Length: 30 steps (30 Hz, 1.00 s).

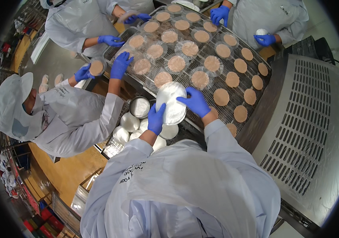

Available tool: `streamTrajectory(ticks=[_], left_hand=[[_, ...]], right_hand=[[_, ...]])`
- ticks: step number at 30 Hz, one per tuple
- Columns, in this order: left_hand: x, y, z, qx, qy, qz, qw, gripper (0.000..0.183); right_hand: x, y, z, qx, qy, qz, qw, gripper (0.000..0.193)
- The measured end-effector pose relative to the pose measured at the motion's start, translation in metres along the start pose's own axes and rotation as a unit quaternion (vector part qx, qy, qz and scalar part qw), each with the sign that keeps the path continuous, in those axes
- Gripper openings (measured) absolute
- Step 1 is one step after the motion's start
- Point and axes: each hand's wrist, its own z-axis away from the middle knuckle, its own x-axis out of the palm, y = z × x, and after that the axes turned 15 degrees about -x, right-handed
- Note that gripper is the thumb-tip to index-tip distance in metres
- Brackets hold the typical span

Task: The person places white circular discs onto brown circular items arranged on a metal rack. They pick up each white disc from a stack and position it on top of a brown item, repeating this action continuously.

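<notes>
The left grip point(156, 119) pinches the left edge of a white rounded bundle point(171, 106), the right grip point(195, 102) its right, at the near side of a mesh belt point(216, 81) bearing tan discs point(176, 64).

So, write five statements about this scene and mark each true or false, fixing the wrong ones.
1. The person's left hand and right hand both hold the white stack. True.
2. The person's hands are bare. False: both wear blue gloves.
3. Round patties lie on the wire mesh. True.
4. The slotted panel stands on the person's left. False: it is on the right.
5. The co-worker on the left holds a patty in one hand. True.
</notes>
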Motion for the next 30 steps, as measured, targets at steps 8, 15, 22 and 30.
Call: streamTrajectory(ticks=[8,15,22,30], left_hand=[[0.019,-0.012,-0.015,-0.002,0.034,-0.032,0.999,0.044],[0.027,-0.024,-0.015,-0.033,0.028,-0.033,0.999,0.047],[0.000,-0.027,-0.005,-0.028,0.049,-0.004,0.998,0.047],[-0.001,-0.026,0.019,-0.011,0.071,-0.032,0.997,0.048]], right_hand=[[-0.084,0.095,-0.028,0.056,0.062,0.074,0.994,0.023],[-0.140,0.212,0.002,-0.120,0.152,0.420,0.887,0.029],[-0.039,0.115,0.061,-0.067,0.031,0.215,0.974,0.030],[-0.136,0.177,0.006,0.070,0.131,0.369,0.918,0.033]])
